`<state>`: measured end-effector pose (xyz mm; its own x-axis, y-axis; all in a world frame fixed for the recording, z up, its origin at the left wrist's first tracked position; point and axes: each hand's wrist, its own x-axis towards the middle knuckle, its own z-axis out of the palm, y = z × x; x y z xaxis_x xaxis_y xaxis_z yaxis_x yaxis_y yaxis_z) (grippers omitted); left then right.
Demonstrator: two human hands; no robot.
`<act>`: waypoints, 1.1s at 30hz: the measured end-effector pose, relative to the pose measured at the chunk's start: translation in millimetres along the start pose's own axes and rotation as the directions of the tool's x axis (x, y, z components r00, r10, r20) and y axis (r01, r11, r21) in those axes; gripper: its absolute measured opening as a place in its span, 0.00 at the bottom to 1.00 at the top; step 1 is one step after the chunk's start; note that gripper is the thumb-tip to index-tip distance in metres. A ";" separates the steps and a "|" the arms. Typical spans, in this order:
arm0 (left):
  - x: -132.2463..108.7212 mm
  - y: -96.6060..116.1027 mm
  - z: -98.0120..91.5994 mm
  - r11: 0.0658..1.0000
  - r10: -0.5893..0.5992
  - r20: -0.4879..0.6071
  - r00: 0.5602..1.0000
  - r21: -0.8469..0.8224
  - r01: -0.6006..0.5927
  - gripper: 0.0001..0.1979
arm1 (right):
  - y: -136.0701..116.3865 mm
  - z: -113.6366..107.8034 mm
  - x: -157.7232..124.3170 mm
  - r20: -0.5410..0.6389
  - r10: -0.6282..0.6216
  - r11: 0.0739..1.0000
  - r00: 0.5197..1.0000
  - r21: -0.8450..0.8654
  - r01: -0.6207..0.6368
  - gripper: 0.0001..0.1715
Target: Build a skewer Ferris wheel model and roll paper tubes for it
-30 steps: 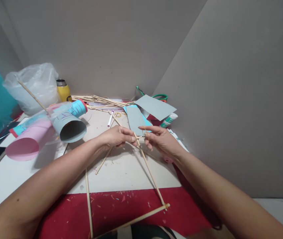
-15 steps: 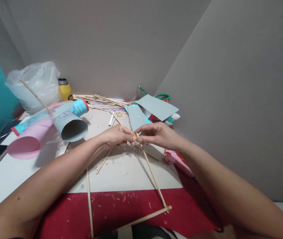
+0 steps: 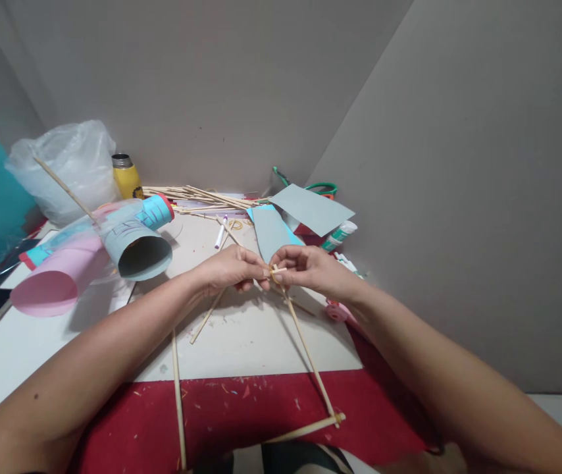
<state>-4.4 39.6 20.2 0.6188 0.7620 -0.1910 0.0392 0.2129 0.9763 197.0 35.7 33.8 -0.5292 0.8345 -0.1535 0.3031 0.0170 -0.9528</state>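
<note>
My left hand (image 3: 234, 268) and my right hand (image 3: 305, 270) meet above the white table, both pinched on the far corner of a frame of thin wooden sticks (image 3: 305, 352). Two sticks cross at that joint between my fingertips. One stick runs from the joint down to a near right corner (image 3: 336, 419), where another stick branches left. A further stick (image 3: 178, 395) runs down on the left side. Whether anything small, like a band, is in my fingers I cannot make out.
A pile of loose sticks (image 3: 197, 197) lies at the back. Rolled pink and blue paper tubes (image 3: 113, 247), a clear plastic bag (image 3: 68, 168), a yellow bottle (image 3: 126, 176), grey-blue paper sheets (image 3: 310, 209), green scissors (image 3: 318, 187), a marker (image 3: 220, 234) and a glue tube (image 3: 339, 236) surround the work spot. A red mat (image 3: 241, 411) covers the near edge.
My right hand closed in from a spread pose to a pinch at the joint beside my left hand. The frame's near corner shifted slightly down and right.
</note>
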 end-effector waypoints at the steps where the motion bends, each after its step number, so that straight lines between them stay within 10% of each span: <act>1: -0.3 -0.1 0.4 1.000 -0.001 -0.002 1.000 0.008 0.001 0.06 | 3.5 2.6 -2.1 -0.034 0.001 1.000 0.999 0.026 0.000 0.19; 9: 0.8 -4.8 4.7 0.999 -0.001 0.014 1.000 0.037 0.000 0.08 | 36.1 17.1 -16.8 -0.284 -0.030 0.963 0.958 0.250 0.104 0.22; 23: -1.7 -0.6 7.9 1.000 0.004 0.054 0.999 0.009 -0.004 0.11 | 34.8 21.1 -22.7 -0.256 -0.044 0.960 0.966 0.257 0.111 0.22; 33: -2.2 -0.3 6.0 1.000 -0.006 0.079 0.997 0.001 0.006 0.10 | 29.8 12.1 -33.2 -0.211 -0.118 0.984 0.970 -0.155 0.086 0.12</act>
<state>-1.1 34.2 21.0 0.6785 0.7101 -0.1879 0.0435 0.2165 0.9753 214.0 1.8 7.4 -0.3822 0.9239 0.0185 0.3754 0.1735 -0.9105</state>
